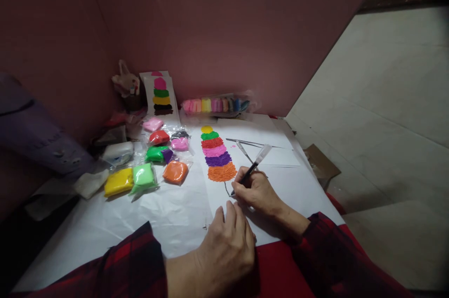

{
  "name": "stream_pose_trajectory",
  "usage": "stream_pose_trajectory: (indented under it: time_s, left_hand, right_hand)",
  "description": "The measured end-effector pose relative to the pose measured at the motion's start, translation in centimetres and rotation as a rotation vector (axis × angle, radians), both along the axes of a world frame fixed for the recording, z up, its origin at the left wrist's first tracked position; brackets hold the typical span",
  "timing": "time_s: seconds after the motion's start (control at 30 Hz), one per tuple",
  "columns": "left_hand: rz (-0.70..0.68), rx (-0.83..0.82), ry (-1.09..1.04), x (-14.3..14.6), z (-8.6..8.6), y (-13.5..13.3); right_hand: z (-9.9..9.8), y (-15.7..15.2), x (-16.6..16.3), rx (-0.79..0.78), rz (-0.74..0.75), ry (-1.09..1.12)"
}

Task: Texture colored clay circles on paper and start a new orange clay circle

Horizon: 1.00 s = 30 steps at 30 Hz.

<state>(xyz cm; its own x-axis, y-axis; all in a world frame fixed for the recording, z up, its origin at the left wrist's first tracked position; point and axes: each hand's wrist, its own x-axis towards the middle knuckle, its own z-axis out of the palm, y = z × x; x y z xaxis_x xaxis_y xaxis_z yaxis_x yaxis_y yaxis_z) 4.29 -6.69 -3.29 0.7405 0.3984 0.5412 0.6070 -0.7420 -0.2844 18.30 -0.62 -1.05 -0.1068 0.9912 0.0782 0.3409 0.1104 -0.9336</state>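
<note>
Head view: one pen [255, 164] in right hand [258, 192]; six coloured bands [214, 150].

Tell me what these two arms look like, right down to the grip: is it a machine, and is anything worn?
No machine: the left grip and right grip are bare human hands, with no gloves, rings or cables visible. A dark red-and-black checked cloth sleeve covers the left forearm; a matching dark red-and-black cloth sleeve covers the right.

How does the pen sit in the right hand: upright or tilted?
Tilted: the pen slants in the right hand, tip by the dark line, clear end up and to the right.
</note>
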Motion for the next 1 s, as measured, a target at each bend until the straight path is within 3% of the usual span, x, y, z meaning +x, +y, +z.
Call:
stream_pose_trajectory:
  time_s: [1.0]
  left_hand:
    - [-0.009, -0.005, 0.021, -0.07, 0.19, -0.03]
  right_hand:
    - [0.36, -0.12, 0.04, -0.007, 0.031, -0.011]
